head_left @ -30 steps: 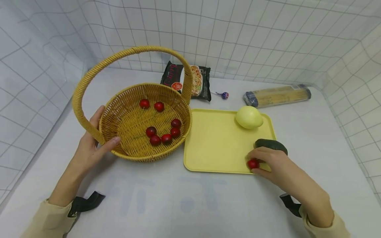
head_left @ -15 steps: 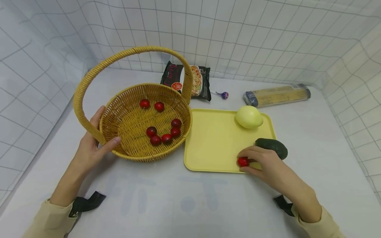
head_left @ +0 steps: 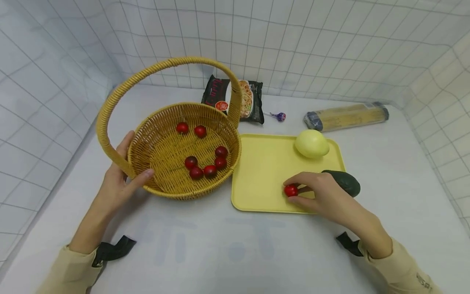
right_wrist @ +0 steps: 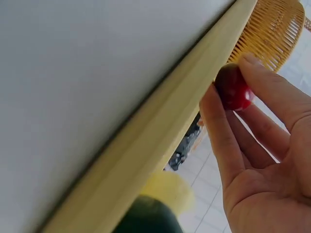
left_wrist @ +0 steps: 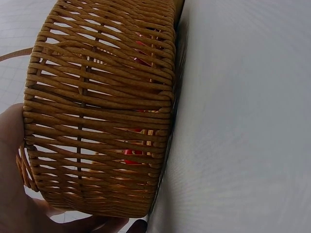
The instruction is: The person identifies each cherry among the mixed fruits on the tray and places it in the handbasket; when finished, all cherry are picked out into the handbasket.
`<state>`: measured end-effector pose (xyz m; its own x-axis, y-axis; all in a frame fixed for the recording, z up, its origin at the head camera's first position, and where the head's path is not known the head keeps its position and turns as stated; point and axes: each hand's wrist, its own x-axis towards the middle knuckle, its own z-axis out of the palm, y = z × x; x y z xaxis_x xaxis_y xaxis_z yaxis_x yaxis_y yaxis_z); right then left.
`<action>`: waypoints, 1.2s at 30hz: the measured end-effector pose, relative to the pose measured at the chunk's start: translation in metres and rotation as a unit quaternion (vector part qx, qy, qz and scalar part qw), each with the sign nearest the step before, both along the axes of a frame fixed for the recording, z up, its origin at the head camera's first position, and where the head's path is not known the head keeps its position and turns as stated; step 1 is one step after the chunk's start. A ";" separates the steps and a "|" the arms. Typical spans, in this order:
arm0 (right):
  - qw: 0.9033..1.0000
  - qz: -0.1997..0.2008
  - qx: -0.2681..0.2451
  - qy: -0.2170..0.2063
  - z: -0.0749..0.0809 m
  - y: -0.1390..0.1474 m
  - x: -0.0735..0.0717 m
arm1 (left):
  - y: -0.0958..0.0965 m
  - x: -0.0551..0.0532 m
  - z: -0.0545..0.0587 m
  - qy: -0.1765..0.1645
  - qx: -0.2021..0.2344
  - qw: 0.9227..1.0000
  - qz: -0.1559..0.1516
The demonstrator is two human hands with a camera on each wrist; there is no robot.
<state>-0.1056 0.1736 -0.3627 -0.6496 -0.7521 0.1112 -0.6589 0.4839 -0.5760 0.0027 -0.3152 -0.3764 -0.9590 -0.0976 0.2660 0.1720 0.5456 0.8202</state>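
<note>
My left hand [head_left: 119, 183] grips the left side of a wicker basket [head_left: 183, 195] with a tall arched handle, its thumb over the rim and its other fingers outside. Several dark red cherries [head_left: 210, 171] lie on the basket's floor. Over the yellow tray [head_left: 257, 171], my right hand [head_left: 317, 194] pinches a red cherry [head_left: 291, 190] between thumb and fingertips. That cherry [right_wrist: 234, 87] shows plainly in the right wrist view, above the tray's edge. In the left wrist view, woven basket wall [left_wrist: 97, 111] hides most of the cherries.
A yellow lemon [head_left: 312, 143] sits at the tray's back right, and a dark green cucumber-like vegetable [head_left: 345, 182] lies by its right edge. Behind are a black noodle packet [head_left: 251, 100], a lollipop [head_left: 280, 116] and a pack of dry spaghetti [head_left: 346, 117].
My right hand has moved left and slightly back across the tray with the cherry, away from the green vegetable. The left hand keeps its hold on the basket; the head view has shifted slightly.
</note>
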 end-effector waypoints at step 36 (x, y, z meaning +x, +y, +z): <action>0.985 0.065 -0.156 -0.024 0.075 -0.139 -0.047 | 0.003 0.002 0.005 -0.034 0.003 0.999 0.010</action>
<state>-0.1529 0.0351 -0.2880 -0.5592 -0.7639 0.3222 -0.6729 0.1912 -0.7146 0.0051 -0.3125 -0.3713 -0.9725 -0.1190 0.2005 0.1050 0.5441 0.8324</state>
